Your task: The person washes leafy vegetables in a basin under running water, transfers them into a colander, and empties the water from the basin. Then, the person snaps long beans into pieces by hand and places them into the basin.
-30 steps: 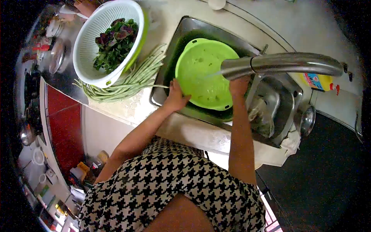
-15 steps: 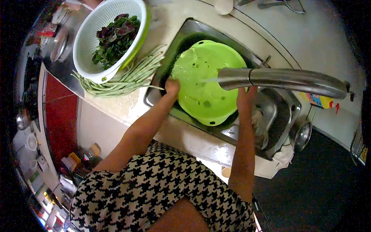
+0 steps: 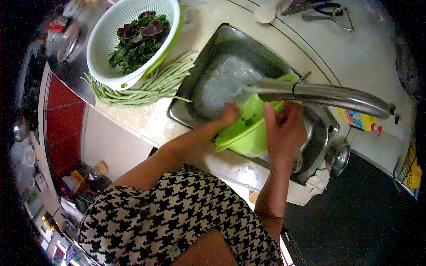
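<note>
A lime-green plastic basin (image 3: 253,144) is tipped steeply over the sink, with a few dark leaf bits on its inner wall. My right hand (image 3: 286,131) grips its right side, the thumb pointing up along it. Blurred by motion, my left hand (image 3: 228,115) is at the basin's left inner side; its fingers do not show clearly. Water runs from the metal faucet (image 3: 328,93) beside the basin. Below, churning water covers the floor of the steel sink (image 3: 184,108).
On the counter at left, a white colander (image 3: 100,48) holds green and purple leaves (image 3: 140,42). Long green beans (image 3: 146,91) lie against it. A peeler (image 3: 335,18) sits at the back, a yellow bottle (image 3: 361,119) at right. A metal bowl (image 3: 339,159) is near the sink's right edge.
The basin, level and holding water before, is now tilted on its side toward me. Water has spilled into the sink. My left hand has moved right and my right hand has shifted its hold.
</note>
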The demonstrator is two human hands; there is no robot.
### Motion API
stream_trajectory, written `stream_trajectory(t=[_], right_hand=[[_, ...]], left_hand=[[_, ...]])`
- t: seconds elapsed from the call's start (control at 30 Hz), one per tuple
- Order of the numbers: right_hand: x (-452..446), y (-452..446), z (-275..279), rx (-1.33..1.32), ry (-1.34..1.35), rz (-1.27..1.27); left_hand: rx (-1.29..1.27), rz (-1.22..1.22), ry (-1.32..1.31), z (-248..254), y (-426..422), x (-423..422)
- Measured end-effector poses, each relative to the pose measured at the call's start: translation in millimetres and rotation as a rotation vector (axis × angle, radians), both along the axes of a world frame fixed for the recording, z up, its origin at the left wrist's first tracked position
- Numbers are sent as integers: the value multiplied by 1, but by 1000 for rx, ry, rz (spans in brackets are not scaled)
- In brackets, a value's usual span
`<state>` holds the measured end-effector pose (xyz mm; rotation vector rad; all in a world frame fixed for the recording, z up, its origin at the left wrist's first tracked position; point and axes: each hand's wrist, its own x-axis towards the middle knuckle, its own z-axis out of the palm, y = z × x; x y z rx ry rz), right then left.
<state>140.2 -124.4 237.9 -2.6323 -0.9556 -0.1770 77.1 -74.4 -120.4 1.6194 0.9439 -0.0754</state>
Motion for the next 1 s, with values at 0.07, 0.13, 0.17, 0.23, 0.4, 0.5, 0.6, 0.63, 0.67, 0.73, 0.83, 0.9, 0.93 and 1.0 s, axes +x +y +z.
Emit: stream_trajectory(t=[0.07, 0.13, 0.17, 0.23, 0.4, 0.5, 0.6, 0.63, 0.67, 0.73, 0.83, 0.9, 0.93, 1.0], right_hand=[[1, 8, 13, -55, -152, 5], [1, 12, 24, -100, -225, 5], [3, 12, 29, -118, -224, 1], [6, 9, 33, -121, -216, -6], [4, -5, 31, -82, 24, -134], [2, -30, 2, 29, 195, -140], [16, -61, -49, -36, 219, -129], [19, -69, -68, -77, 237, -132], [20, -73, -85, -74, 319, -96], [18, -77, -115, -68, 478, -26], [1, -69, -160, -226, 79, 121], [-18, -4, -104, -153, 634, 154], [-29, 21, -99, 11, 668, 247], [-48, 79, -76, 236, 697, 354]], left_hand=[[-9, -49, 23, 19, -14, -3], [-3, -80, 60, 29, -20, -12], [4, -94, 81, 32, -18, -17], [22, -104, 111, 37, -10, -24], [147, -123, 173, 47, 19, -31], [229, -99, 162, 52, 45, -36], [339, 33, 192, 104, 59, -47], [-1, 45, 240, 122, 71, -54], [15, -1, 114, 122, 78, -66], [52, -100, -140, 123, 86, -92], [45, -207, -83, 209, 98, -108], [145, -325, -178, 238, 108, -127], [194, -386, -225, 251, 115, -137], [65, -367, -162, 287, 137, -163]])
